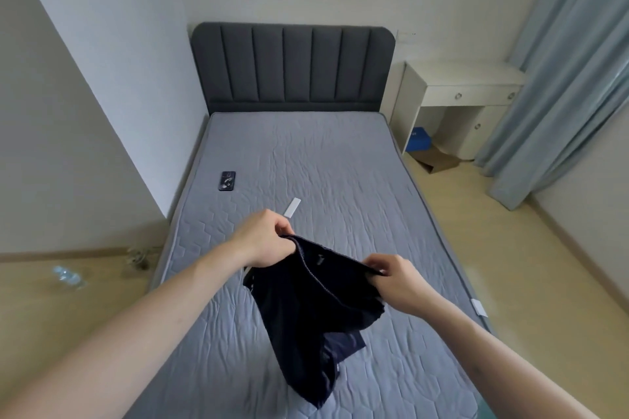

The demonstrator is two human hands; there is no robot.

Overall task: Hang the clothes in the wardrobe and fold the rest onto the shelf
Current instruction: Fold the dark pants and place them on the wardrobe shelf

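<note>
A dark navy garment point(306, 316) is held up over the bed point(340, 180), its top edge pinched at either end by the curled fingers of the left hand point(263, 238) and the right hand point(396, 277). Beyond the left fingers, a white strip point(292, 208) and a dark phone point(227, 181) are seen on the mattress; a white desk point(459, 85) stands far past the right fingers.

Dark navy garment point(306, 316): soft matt cloth, ribbed along the top hem; mattress point(323, 160): grey quilted fabric, matt, stitched in hexagons; headboard point(292, 68): dark grey padded upholstery, channelled; phone point(227, 181): glossy black; desk point(456, 92): smooth white laminate, small metal ring pulls; curtain point(558, 85): pale blue matt cloth; floor point(510, 269): light wood-look, faintly shiny.
</note>
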